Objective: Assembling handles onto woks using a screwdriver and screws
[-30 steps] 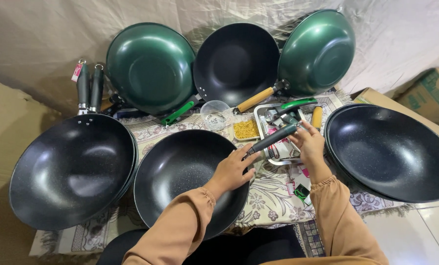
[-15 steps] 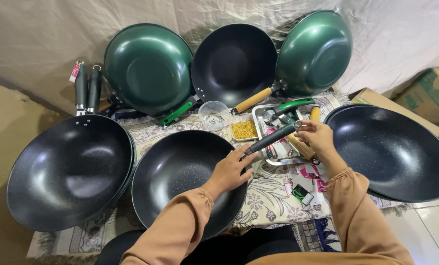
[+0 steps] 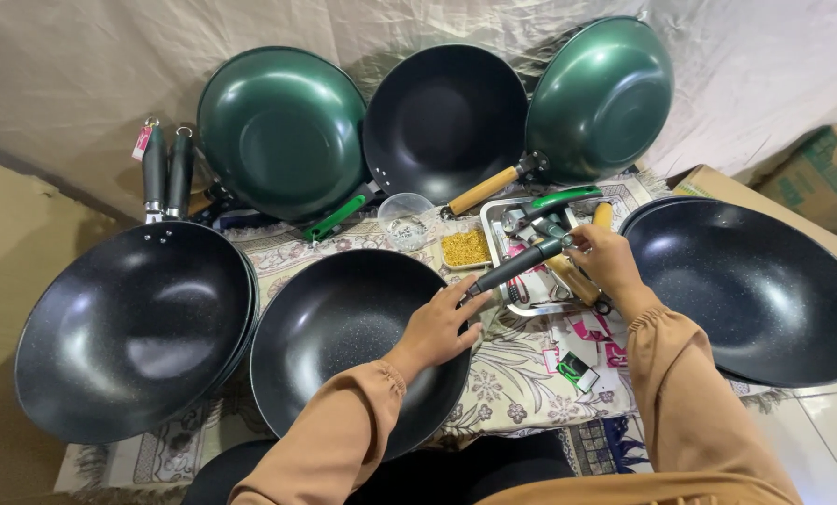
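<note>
A black wok [image 3: 343, 341] sits in front of me on a patterned cloth [image 3: 516, 374]. My left hand [image 3: 440, 325] rests on its right rim, fingers spread, next to where its dark handle [image 3: 516, 266] joins. My right hand [image 3: 607, 262] pinches the far end of that handle over a metal tray [image 3: 495, 224] that holds several loose handles, one green [image 3: 563, 198] and one wooden [image 3: 575, 281].
Stacked black woks [image 3: 133, 327] lie at the left, and a big black wok [image 3: 759, 290] at the right. Two green woks [image 3: 283, 131] [image 3: 600, 98] and a black one [image 3: 444, 122] lean on the back sheet. A clear cup [image 3: 406, 220], a dish of yellow bits [image 3: 465, 249] and cardboard boxes [image 3: 825, 178] stand nearby.
My right hand has shifted slightly right along the handle's end and now pinches its tip. My left hand stays on the wok's rim.
</note>
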